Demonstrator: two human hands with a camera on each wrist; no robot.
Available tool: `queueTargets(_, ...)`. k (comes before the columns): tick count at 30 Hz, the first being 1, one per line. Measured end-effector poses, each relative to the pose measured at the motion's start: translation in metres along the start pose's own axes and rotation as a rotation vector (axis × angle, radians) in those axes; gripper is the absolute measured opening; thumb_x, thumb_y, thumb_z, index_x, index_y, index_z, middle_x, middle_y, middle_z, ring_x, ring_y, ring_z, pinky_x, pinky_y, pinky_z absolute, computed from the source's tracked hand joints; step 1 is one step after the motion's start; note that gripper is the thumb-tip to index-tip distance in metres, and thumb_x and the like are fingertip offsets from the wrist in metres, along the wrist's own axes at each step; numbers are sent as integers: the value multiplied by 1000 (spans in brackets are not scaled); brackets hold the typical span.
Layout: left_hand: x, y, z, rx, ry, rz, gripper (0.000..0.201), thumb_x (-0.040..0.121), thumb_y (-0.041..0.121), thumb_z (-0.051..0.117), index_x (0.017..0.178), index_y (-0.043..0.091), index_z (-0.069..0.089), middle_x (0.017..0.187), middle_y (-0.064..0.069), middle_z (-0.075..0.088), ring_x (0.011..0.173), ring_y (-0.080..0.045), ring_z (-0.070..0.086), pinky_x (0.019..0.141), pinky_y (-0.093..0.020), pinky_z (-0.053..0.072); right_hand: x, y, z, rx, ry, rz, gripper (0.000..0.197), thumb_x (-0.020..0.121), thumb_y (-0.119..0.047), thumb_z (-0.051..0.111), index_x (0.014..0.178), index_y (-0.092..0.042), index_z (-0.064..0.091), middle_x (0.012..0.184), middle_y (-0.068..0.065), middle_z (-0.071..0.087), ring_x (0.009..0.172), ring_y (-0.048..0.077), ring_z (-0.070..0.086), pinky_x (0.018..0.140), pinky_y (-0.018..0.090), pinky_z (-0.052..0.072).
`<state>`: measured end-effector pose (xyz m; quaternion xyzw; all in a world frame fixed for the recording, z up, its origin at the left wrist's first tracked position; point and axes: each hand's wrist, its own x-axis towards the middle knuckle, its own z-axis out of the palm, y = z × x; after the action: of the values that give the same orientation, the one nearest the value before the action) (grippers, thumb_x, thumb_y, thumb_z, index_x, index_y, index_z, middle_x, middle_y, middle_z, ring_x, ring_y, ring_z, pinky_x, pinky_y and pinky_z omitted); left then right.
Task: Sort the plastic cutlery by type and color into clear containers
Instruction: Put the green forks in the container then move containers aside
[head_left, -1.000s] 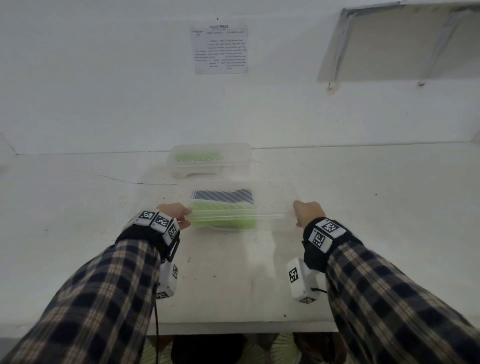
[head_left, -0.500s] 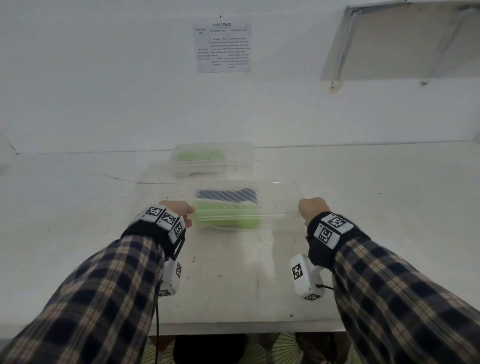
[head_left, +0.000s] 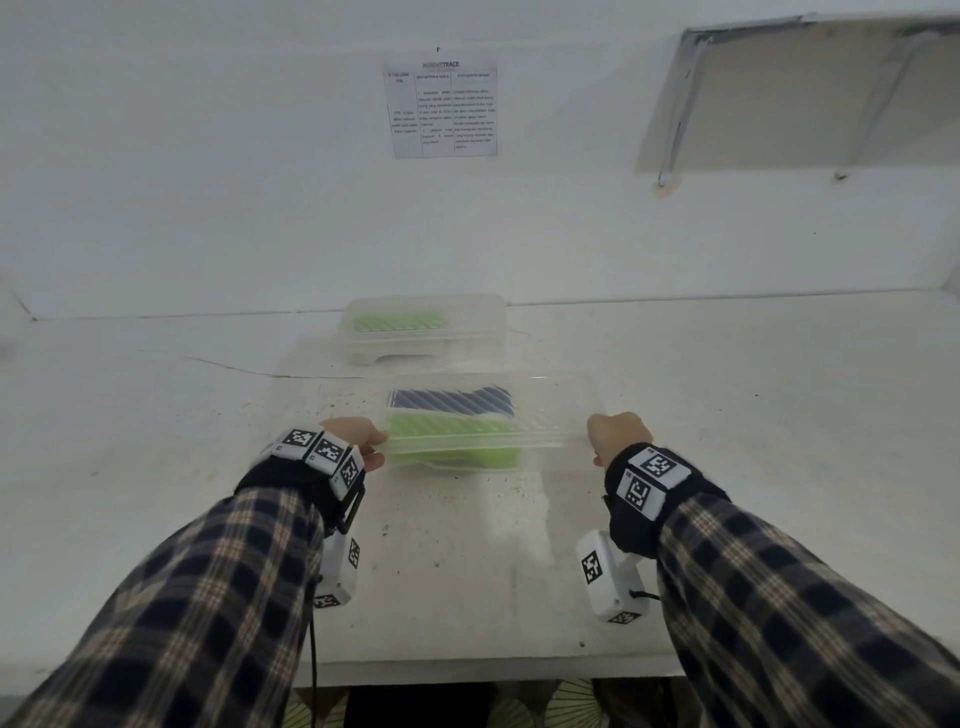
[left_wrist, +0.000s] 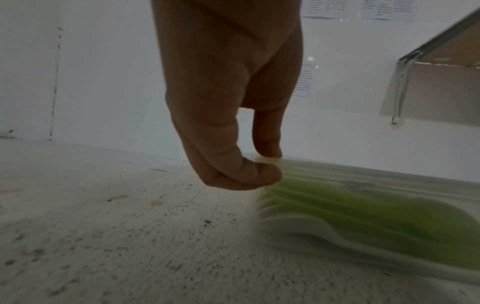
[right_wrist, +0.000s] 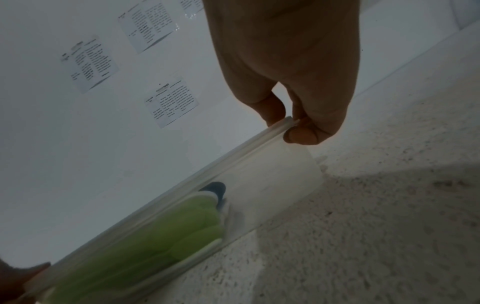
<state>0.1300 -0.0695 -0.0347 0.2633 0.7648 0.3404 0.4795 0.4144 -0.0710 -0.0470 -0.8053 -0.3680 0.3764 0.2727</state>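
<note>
A clear container sits at the table's middle with green cutlery in front and dark blue cutlery behind it. My left hand pinches the container's left rim, seen close in the left wrist view as left hand on the rim above the green cutlery. My right hand pinches the right rim; the right wrist view shows the right hand clamped on the container, green cutlery inside.
A second clear container with green cutlery stands further back near the wall. A printed sheet hangs on the wall. The white speckled table ends at a front edge close to me.
Both hands and the container between them have shifted slightly to the right and away from me; the grip on both rims is unchanged.
</note>
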Motion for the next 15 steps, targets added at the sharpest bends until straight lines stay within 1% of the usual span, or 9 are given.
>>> queueTargets(1,1,-1,2,-21,28,14,12,91,2,57,81,0,51,82,-17,57,64,-14,50,82,-29,50,1,0,-1,-14,0,-9,23,90,-9,44,103,7,55,105,20,59,95,32,60,71,30,45)
queueTargets(3,12,1,2,-118,17,-35,28,95,3,50,68,9,44,109,-25,57,63,-1,43,88,-22,42,2,1,-5,-50,9,-23,13,90,-7,45,87,4,52,90,17,56,77,27,55,54,23,37)
queueTargets(5,12,1,5,-90,-42,-27,37,96,2,47,64,16,36,107,-22,52,58,2,44,79,-18,42,3,1,-7,-68,6,-20,15,88,-5,46,76,2,50,85,15,53,63,25,49,47,22,29)
queueTargets(6,10,2,4,-52,-47,9,36,96,1,48,64,14,37,101,-16,50,60,-2,45,77,-17,43,5,1,-7,-63,0,-20,20,88,-5,46,69,0,48,84,15,53,63,25,49,47,22,29)
queueTargets(7,5,1,4,-40,-30,26,31,94,-1,50,66,9,41,95,-15,52,64,-7,47,82,-19,45,6,1,-7,-55,-3,-25,23,88,-6,45,65,-2,46,84,15,54,68,26,50,50,22,31)
queueTargets(9,4,1,2,-22,-42,9,15,89,-5,54,76,-1,49,78,-14,56,67,-18,52,90,-28,49,8,-1,-8,-50,-9,-25,22,90,-7,42,70,0,48,82,15,53,77,27,50,62,26,38)
queueTargets(10,2,3,0,-17,-72,-19,10,88,-6,53,81,-1,49,72,-13,53,65,-19,51,82,-30,51,9,-2,-8,-49,-7,-32,19,91,-8,41,77,2,49,78,14,52,79,27,49,67,28,38)
queueTargets(12,-8,6,1,-11,-101,-46,8,85,-4,50,84,4,46,72,-11,48,59,-18,45,60,-28,44,8,-3,-9,-70,-2,-47,17,93,-11,39,88,4,46,76,11,47,82,27,46,71,29,36)
queueTargets(15,-10,15,6,64,-65,0,9,87,6,51,80,6,45,73,-7,42,59,-18,40,55,-28,37,13,-7,-13,-119,-10,-83,17,93,-13,40,91,3,44,92,14,47,85,27,44,72,28,34)
